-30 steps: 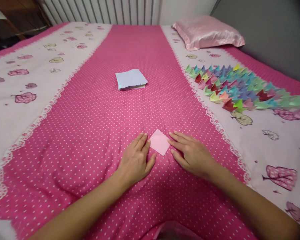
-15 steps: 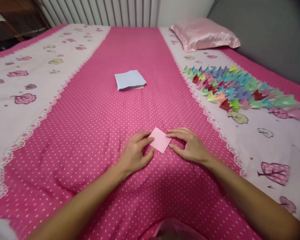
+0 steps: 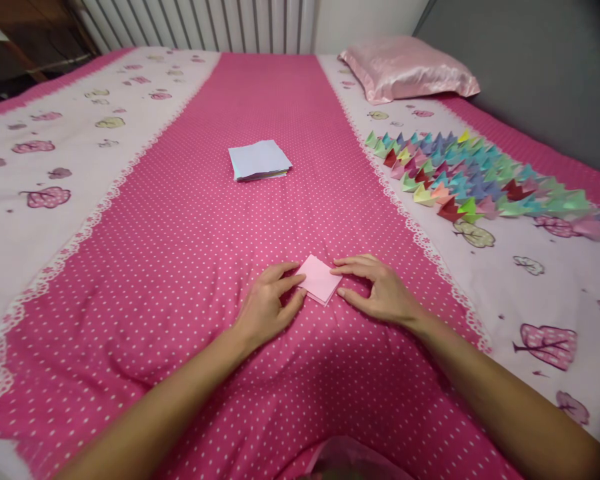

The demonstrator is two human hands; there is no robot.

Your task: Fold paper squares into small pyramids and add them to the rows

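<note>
A small pink square of folded paper [image 3: 321, 277] lies on the bedspread with one corner toward me. Along its lower edge the layers show slightly apart. At its left corner, my left hand [image 3: 271, 300] pinches the paper, fingertips on top and thumb at the lower left edge. My right hand [image 3: 377, 288] holds the opposite corner between its fingertips and thumb. Both hands rest low, close to the cloth.
A stack of pale paper sheets [image 3: 260, 161] lies farther out on the pink dotted bedspread [image 3: 190, 267]. Rows of several colourful folded paper pieces [image 3: 460, 170] stand at the right. Behind them is a satin pillow [image 3: 410, 67], and a radiator [image 3: 205, 27] stands beyond the bed.
The paper's layers have come slightly apart along the lower edge, where they looked flush before. Both hands have stayed almost in place.
</note>
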